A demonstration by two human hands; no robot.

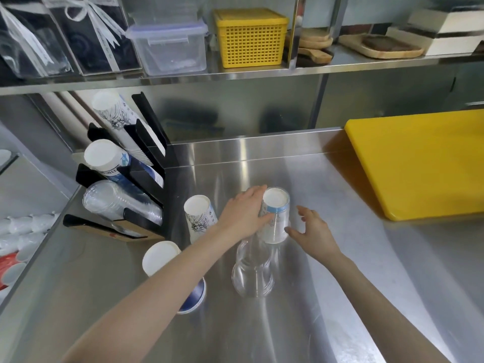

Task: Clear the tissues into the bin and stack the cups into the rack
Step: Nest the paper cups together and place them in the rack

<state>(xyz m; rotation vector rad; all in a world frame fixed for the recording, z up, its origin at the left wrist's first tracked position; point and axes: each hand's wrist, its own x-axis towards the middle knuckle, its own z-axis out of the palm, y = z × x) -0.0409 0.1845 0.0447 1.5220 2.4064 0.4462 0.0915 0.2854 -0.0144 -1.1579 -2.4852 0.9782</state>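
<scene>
With the left hand [245, 214] clamped around the upturned paper cup [275, 216] and the right hand [310, 233] spread beside it, a careless lift could topple the clear cups [252, 273] on the bench [340, 231].

On the steel counter [340, 271] before you, the cup rack [146, 184] stands at the back left, stacks lying in its slots. Right of it sit two upturned paper cups [200, 218], then a plastic cup [252, 273]. The cutting board [419, 163] lies far right; a basket [250, 39] sits on the shelf [366, 64] above.
</scene>
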